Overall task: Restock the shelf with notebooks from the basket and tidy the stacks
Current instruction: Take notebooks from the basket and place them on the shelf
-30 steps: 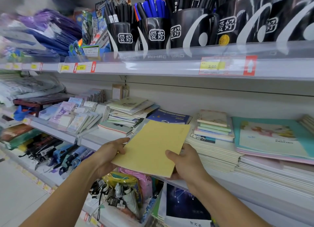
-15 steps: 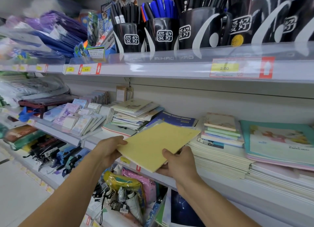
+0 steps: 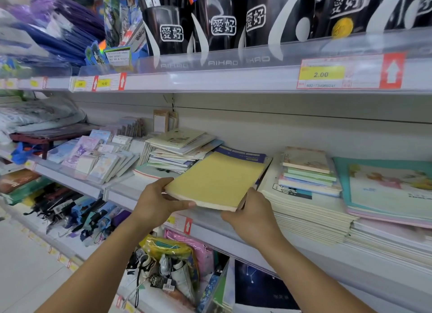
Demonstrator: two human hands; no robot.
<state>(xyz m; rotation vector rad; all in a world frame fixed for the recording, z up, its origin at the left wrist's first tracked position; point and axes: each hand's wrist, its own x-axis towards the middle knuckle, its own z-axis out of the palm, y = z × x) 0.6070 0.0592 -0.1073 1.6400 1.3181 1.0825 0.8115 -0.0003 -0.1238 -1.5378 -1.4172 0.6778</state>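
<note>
Since 1 s earlier, yellow notebook stack (image 3: 216,180) had gone from tilted up in front of the chest to nearly flat and pushed fwd, far end now lying over the blue-covered notebook (image 3: 243,154) on the middle shelf (image 3: 210,221). View had also closed in on the shelf.

Left hand (image 3: 156,205): fingers curled round near-left corner of the stack, thumb along the front edge, closed on it. Right hand (image 3: 253,215): at near-right corner, fingers tucked under/beside the edge; looked like a grip, but fingertips hidden by the stack, so how tight couldn't be told. Stack seemed several books thick, judging by pale page edges at front.

Position: near edge overhung the shelf lip, above the price tag (image 3: 180,221); sat btwn the messy pile (image 3: 180,149) on the left and the tall white stack (image 3: 304,209) on the right, right side just beside it. Basket not in view.

Risks, as judged:
- Let go too early w/ near end overhanging → stack could tip off the lip.
- Slot narrow; a skewed push could snag the white stack or nudge the loose pile at left.
- Thin books might fan out if only corners are pinched.
</note>
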